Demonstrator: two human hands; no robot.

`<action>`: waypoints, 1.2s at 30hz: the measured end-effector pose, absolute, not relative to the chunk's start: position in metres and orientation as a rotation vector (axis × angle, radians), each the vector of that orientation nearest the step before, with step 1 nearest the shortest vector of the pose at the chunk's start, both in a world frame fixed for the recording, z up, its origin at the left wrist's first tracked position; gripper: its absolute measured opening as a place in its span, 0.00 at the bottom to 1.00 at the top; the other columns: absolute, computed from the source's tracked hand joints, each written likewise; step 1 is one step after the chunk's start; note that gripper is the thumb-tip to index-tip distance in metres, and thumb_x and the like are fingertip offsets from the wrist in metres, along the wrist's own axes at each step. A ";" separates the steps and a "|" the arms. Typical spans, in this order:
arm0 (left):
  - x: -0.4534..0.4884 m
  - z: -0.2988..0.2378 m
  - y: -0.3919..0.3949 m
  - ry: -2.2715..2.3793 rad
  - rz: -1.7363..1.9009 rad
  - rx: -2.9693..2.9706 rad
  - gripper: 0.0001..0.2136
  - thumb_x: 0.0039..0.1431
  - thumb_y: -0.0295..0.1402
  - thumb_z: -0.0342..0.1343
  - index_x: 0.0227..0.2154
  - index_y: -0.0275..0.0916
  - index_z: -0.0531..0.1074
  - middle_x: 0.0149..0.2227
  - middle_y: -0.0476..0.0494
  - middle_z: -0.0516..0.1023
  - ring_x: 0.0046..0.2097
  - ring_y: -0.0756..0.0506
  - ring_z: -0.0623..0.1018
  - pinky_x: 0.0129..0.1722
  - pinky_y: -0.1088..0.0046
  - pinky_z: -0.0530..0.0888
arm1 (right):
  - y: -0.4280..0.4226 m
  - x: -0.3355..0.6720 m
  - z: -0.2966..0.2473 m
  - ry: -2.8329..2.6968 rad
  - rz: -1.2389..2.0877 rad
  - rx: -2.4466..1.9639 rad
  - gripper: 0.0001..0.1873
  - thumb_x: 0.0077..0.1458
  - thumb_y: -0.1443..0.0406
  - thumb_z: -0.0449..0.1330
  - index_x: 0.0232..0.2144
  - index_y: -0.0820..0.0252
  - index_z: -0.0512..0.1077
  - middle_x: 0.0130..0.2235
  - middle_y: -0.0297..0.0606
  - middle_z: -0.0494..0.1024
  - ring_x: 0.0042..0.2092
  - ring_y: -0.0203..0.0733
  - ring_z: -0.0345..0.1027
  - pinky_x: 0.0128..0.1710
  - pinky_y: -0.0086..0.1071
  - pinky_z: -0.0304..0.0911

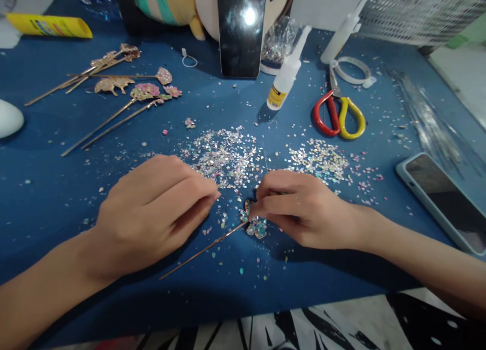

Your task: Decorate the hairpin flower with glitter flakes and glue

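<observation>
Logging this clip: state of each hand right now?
Left hand: fingers pinched, contents cannot be told.
Right hand: pinching the gold metal hairpin with a glittery flower head.

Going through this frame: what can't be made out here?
Head view:
- Left hand: fingertips curl under the palm, so any grasp is hidden.
- Hairpin: its flower head is partly covered by the right hand pinching it.
- Glue bottle label: too small.
- Phone: cut by the right edge.

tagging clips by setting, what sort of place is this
Likely a home craft table: a glue bottle, scissors and sequin flakes lie on the blue tabletop, and the right hand holds a hairpin.
</observation>
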State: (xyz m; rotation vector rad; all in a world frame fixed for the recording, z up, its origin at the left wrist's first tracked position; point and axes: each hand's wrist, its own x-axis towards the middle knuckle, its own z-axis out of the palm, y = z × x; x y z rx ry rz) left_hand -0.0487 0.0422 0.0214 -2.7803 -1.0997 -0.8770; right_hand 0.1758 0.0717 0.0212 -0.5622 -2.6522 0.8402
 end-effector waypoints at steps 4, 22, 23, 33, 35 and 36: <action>-0.050 0.022 0.042 -1.114 -0.870 -2.771 0.03 0.54 0.22 0.55 0.28 0.35 0.68 0.24 0.49 0.70 0.28 0.50 0.68 0.29 0.71 0.68 | 0.072 0.175 0.020 -2.689 0.828 -0.557 0.15 0.51 0.78 0.47 0.32 0.66 0.73 0.31 0.42 0.68 0.32 0.36 0.61 0.31 0.31 0.58; -0.049 0.023 0.042 -1.097 -0.870 -2.798 0.03 0.53 0.21 0.55 0.28 0.33 0.69 0.25 0.47 0.70 0.29 0.50 0.69 0.29 0.71 0.67 | 0.070 0.174 0.021 -2.655 0.824 -0.551 0.15 0.50 0.78 0.48 0.32 0.67 0.72 0.30 0.42 0.69 0.32 0.36 0.61 0.31 0.31 0.59; -0.049 0.023 0.042 -1.092 -0.866 -2.797 0.03 0.53 0.21 0.55 0.28 0.33 0.69 0.25 0.47 0.70 0.29 0.50 0.68 0.29 0.71 0.66 | 0.070 0.175 0.022 -2.646 0.823 -0.556 0.14 0.50 0.78 0.48 0.31 0.67 0.72 0.30 0.42 0.69 0.32 0.36 0.61 0.31 0.31 0.59; -0.050 0.022 0.043 -1.130 -0.841 -2.804 0.02 0.55 0.23 0.53 0.28 0.35 0.67 0.25 0.49 0.69 0.28 0.50 0.68 0.28 0.71 0.66 | 0.069 0.175 0.025 -2.628 0.775 -0.565 0.12 0.53 0.76 0.48 0.30 0.64 0.70 0.29 0.40 0.68 0.32 0.35 0.62 0.32 0.31 0.59; -0.050 0.022 0.043 -1.129 -0.846 -2.798 0.03 0.54 0.23 0.54 0.29 0.35 0.67 0.26 0.49 0.70 0.29 0.50 0.68 0.29 0.71 0.67 | 0.070 0.177 0.031 -2.548 0.734 -0.596 0.11 0.53 0.76 0.48 0.30 0.64 0.70 0.29 0.40 0.69 0.32 0.34 0.62 0.31 0.30 0.59; -0.050 0.022 0.042 -1.124 -0.853 -2.798 0.03 0.54 0.22 0.54 0.29 0.35 0.67 0.26 0.49 0.70 0.29 0.50 0.68 0.29 0.71 0.67 | 0.070 0.178 0.034 -2.499 0.712 -0.619 0.11 0.53 0.76 0.49 0.30 0.64 0.70 0.29 0.40 0.69 0.32 0.34 0.63 0.31 0.29 0.59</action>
